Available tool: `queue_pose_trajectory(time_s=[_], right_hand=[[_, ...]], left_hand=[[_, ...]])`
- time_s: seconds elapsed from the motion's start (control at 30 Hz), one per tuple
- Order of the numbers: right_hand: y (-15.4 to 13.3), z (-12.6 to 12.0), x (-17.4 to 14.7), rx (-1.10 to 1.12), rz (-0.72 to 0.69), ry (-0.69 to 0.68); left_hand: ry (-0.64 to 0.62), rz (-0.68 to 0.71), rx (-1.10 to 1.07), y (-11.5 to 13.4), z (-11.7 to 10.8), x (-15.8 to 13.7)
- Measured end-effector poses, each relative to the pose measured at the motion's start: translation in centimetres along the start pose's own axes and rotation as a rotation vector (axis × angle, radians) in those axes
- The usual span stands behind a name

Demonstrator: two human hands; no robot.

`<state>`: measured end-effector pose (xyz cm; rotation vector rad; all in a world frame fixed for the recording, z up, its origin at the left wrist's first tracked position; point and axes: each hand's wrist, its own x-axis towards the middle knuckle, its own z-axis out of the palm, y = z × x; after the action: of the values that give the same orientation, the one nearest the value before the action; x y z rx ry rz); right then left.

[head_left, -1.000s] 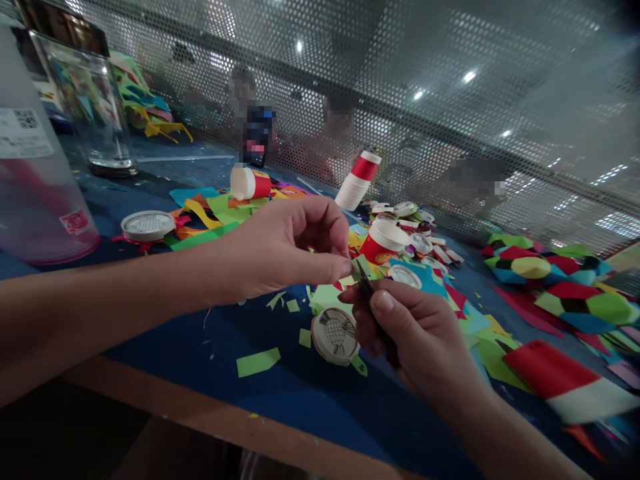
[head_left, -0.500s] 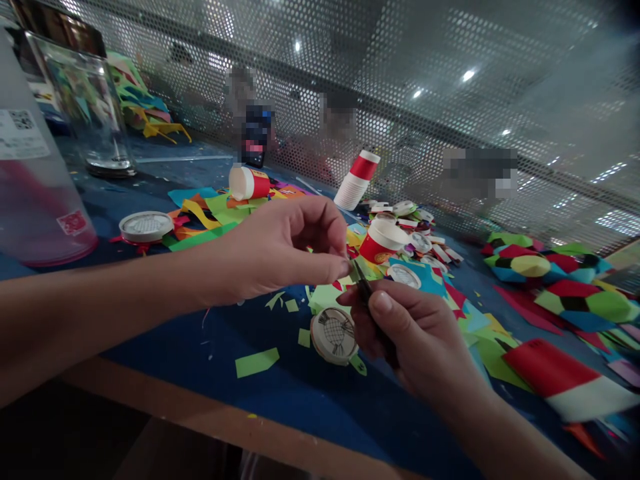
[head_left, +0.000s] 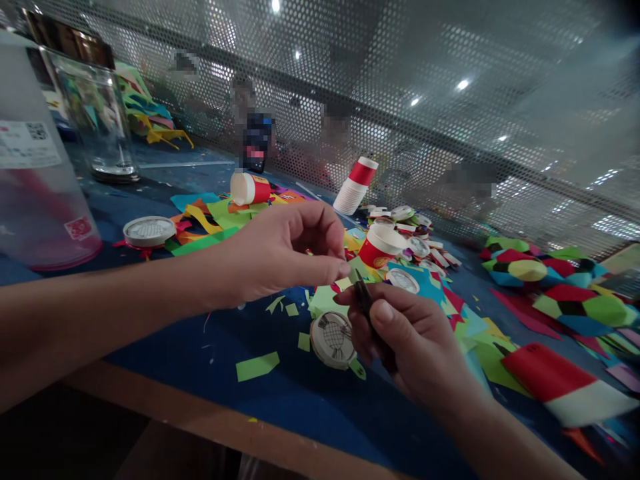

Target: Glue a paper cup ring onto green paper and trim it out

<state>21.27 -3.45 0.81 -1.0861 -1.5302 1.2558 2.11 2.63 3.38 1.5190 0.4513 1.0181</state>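
My left hand [head_left: 295, 250] is closed in a pinch near the middle of the view, thumb against fingertips, on a small green paper piece [head_left: 353, 275]. My right hand [head_left: 405, 327] is wrapped around a dark, slim, pointed tool [head_left: 367, 303]; its exact kind is unclear. The tool's tip points up toward the green piece, very close to it; whether they touch I cannot tell. Just left of my right fingers lies a round white cup base [head_left: 333, 339] with a black grid drawing, a green tab at its lower edge. Green paper scraps [head_left: 257, 367] lie on the blue table.
Behind my hands are a red-and-white paper cup [head_left: 383, 245], a tipped cup [head_left: 250, 189], a leaning cup stack [head_left: 356, 185] and a pile of cup bases. A plastic cup [head_left: 45, 180] and glass bottle [head_left: 100, 120] stand left. Colourful paper models [head_left: 580, 303] lie right.
The pointed tool's tip has come slightly down and away from the green piece at my left fingertips. The view has shifted a little; both hands keep nearly the same places.
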Motion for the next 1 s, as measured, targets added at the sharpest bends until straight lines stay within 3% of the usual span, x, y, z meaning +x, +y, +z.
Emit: queue_pose_trajectory(time_s=[0.4,1.0], right_hand=[[0.81,-0.27,0.06,0.052,-0.058,-0.019],[0.50,0.03,0.04,0.021,-0.045,-0.014]], left_hand=[[0.055,-0.008,0.066,0.04,-0.05,0.17],[-0.002,-0.034,0.083,-0.03,-0.14,0.19]])
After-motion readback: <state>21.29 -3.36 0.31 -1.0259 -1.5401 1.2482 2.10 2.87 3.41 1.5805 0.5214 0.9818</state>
